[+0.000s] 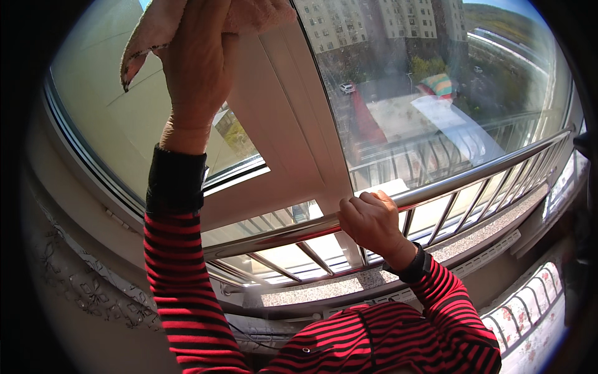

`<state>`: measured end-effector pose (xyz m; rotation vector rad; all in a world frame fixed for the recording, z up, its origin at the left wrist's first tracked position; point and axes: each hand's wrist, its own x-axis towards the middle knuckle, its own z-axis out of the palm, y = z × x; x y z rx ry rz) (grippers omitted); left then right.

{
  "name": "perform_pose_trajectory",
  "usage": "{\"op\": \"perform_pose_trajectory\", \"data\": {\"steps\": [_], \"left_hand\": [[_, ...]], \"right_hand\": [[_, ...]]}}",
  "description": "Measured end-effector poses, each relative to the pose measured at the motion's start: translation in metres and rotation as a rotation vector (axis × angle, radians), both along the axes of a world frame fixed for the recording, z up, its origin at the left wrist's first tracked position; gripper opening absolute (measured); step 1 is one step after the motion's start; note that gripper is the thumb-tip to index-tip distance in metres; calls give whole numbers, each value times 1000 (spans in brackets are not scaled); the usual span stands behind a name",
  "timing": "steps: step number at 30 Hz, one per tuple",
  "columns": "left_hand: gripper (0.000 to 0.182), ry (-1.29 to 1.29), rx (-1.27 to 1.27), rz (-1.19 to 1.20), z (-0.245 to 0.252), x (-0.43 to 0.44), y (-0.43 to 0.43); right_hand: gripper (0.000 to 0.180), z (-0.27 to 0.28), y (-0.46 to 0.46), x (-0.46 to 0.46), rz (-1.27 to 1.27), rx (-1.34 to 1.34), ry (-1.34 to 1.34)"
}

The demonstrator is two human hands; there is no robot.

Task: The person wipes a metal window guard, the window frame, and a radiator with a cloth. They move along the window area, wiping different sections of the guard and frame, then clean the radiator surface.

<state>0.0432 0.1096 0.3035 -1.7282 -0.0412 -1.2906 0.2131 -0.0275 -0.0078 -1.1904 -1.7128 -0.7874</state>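
Observation:
A pink terry cloth (261, 15) is spread under my raised left hand (198, 70) at the top of the view. It lies against the pale window frame (285, 117), and one dark-edged corner hangs free to the left. The upper fingers are cut off by the picture's edge. Lower and to the right, my right hand (371, 222) is wrapped around the shiny metal handrail (448, 180), which runs across in front of the window. Beyond the rail stands the window pane (397, 107), with smears and reflections on it.
Metal balusters (315, 258) stand below the rail, above a speckled stone sill (327, 295). A white slotted grille (488, 252) runs beneath the sill. Floral fabric (523, 313) lies at the lower right, and patterned fabric (93, 294) at the left. Apartment buildings (373, 21) stand outside.

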Motion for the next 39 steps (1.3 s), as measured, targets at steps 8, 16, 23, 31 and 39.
{"op": "perform_pose_trajectory", "data": {"steps": [8,16,23,31,39], "left_hand": [[54,48,-189,7,-119,-6,-20],[57,257,-645,67,-207,-24,-63],[49,370,-1550,-245,-233,-53,-107],[59,-108,-1810,-1038,-248,-52,-151],[69,-20,-1393,-525,-259,-104,-137]], "right_hand": [[22,-2,2,0,13,-8,18],[23,0,0,1,30,-8,15],[26,0,-5,6,140,-43,78],[101,13,-35,-14,834,-225,296],[67,60,-9,-54,809,-77,199]]}}
